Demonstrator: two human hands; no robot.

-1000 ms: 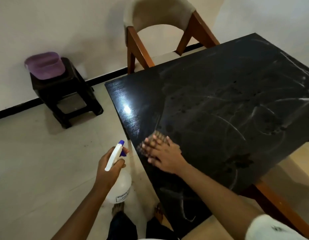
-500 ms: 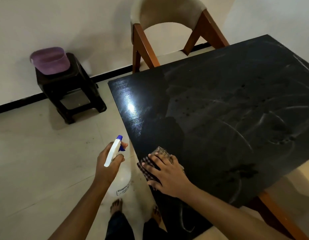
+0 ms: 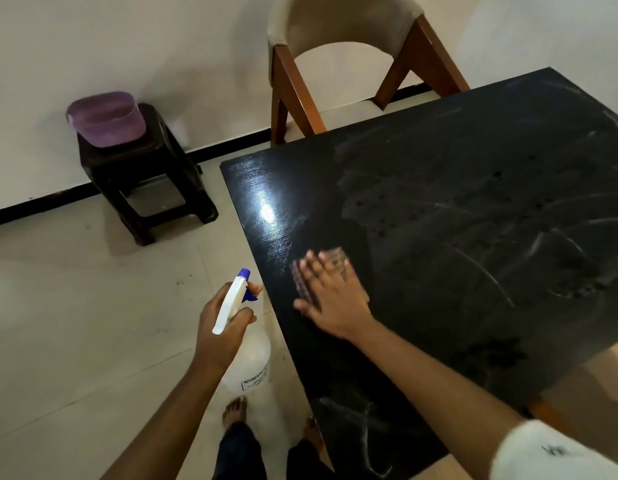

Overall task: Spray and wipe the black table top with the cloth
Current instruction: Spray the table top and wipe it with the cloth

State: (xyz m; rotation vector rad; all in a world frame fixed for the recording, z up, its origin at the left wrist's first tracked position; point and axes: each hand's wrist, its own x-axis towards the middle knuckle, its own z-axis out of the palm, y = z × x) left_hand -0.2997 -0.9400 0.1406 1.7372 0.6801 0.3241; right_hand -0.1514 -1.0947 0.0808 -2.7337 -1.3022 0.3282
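The black table top (image 3: 456, 209) fills the right of the view, marked with wet droplets and pale wipe streaks. My right hand (image 3: 330, 292) lies flat near the table's left edge, pressing a small checked cloth (image 3: 335, 258) whose far end shows past my fingertips; both are motion-blurred. Beside the table, over the floor, my left hand (image 3: 221, 323) grips a white spray bottle (image 3: 247, 358) by its neck, the white trigger head with a blue nozzle pointing up and away.
A wooden chair (image 3: 349, 53) with a beige back stands at the table's far side. A dark stool (image 3: 144, 181) carrying a purple tub (image 3: 105, 119) stands by the wall at the left. My bare feet (image 3: 234, 410) are on the tiled floor.
My right hand has slid the cloth away from the table's left edge, forward and inward over the top. The left hand still holds the bottle in about the same place.
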